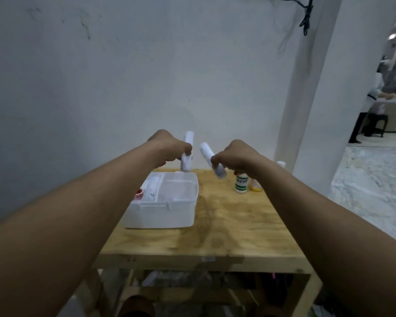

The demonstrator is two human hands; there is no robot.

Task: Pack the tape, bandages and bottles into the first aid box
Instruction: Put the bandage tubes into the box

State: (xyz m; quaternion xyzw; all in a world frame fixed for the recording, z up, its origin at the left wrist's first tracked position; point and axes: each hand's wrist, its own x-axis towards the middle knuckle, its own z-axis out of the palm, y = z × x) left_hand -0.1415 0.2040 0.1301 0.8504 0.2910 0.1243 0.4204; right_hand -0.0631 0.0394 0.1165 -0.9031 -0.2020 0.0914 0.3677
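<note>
My left hand (169, 146) grips a white bandage roll (187, 154), held nearly upright above the far edge of the open white first aid box (162, 216). My right hand (234, 156) grips a second white bandage roll (212, 160), tilted, above the table to the right of the box. Inside the box lie a red-and-white item (139, 194) at the left and white packets (152, 188). A white bottle with green stripes (241, 184) and a small bottle with a yellow base (255, 185) stand on the table below my right wrist. Another white bottle top (280, 164) peeks out behind my right forearm.
The wooden table (226, 225) stands against a white wall, with a cluttered shelf (192, 284) underneath. A white pillar (306, 88) rises at the right. Beyond it lies a mottled floor (370, 184) with a dark stool (375, 125) farther off.
</note>
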